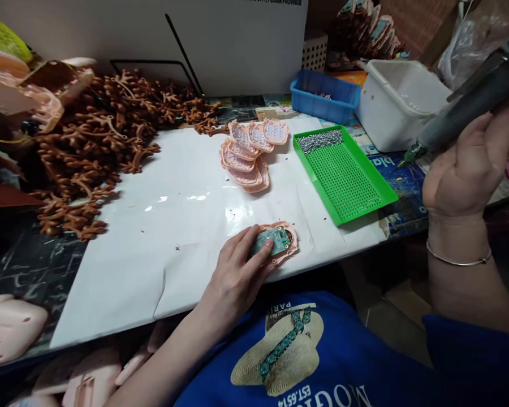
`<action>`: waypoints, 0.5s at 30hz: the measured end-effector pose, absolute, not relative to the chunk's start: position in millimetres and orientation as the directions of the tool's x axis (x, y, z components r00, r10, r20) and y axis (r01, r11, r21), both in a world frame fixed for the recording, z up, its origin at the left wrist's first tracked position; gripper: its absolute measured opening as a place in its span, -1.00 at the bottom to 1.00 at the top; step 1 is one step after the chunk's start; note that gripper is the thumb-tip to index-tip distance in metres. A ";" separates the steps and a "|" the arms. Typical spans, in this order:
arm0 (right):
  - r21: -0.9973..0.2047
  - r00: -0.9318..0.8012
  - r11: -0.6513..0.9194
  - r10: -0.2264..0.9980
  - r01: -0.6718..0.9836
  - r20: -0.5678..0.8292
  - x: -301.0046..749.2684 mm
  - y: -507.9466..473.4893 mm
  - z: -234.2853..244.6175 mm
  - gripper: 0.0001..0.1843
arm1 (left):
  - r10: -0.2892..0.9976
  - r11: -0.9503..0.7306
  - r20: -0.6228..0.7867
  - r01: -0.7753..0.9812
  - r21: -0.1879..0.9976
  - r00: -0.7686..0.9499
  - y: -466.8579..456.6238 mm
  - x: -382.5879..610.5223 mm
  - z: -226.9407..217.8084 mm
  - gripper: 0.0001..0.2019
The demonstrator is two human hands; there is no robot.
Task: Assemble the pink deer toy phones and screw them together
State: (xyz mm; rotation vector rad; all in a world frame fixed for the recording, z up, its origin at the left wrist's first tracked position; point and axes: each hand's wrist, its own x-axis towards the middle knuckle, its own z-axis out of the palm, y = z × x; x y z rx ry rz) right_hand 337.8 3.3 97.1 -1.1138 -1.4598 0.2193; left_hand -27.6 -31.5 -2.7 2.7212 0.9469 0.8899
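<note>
My left hand (235, 271) grips a pink plastic shell (294, 243) near the front edge of the white-covered table. A green circuit board (280, 236) lies in that shell, and one of my fingertips rests on the board. My right hand (464, 161) is raised at the right, its fingers round a dark grey electric screwdriver (458, 118). The driver's green nose and thin bit point down and left, beside the screw tray and apart from the shell. Part of the driver's body runs out of view at the upper right.
A green tray (343, 175) holds small silver screws (320, 140) at its far end. Stacked pink shells (246, 161) stand mid-table. Brown plastic parts (97, 130) heap at the left. Behind are a blue bin (324, 107) and a white tub (390, 113). Larger pink bodies (12, 328) lie lower left.
</note>
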 end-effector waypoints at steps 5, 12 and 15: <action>-0.644 0.182 0.516 0.683 0.564 0.707 345.0 -3.2 102.7 -0.53 | 0.600 -0.797 0.484 0.528 0.294 0.637 -31.1 -16.9 -0.9 -0.65; -0.683 0.216 0.500 0.700 0.533 0.681 334.9 0.9 98.1 -0.63 | 0.531 -0.846 0.468 0.477 0.239 0.707 -29.0 10.0 -0.3 -0.66; -0.775 0.303 0.426 0.746 0.467 0.593 337.2 5.1 86.8 -0.67 | 0.505 -0.856 0.488 0.484 0.181 0.712 -28.2 11.7 1.4 -0.69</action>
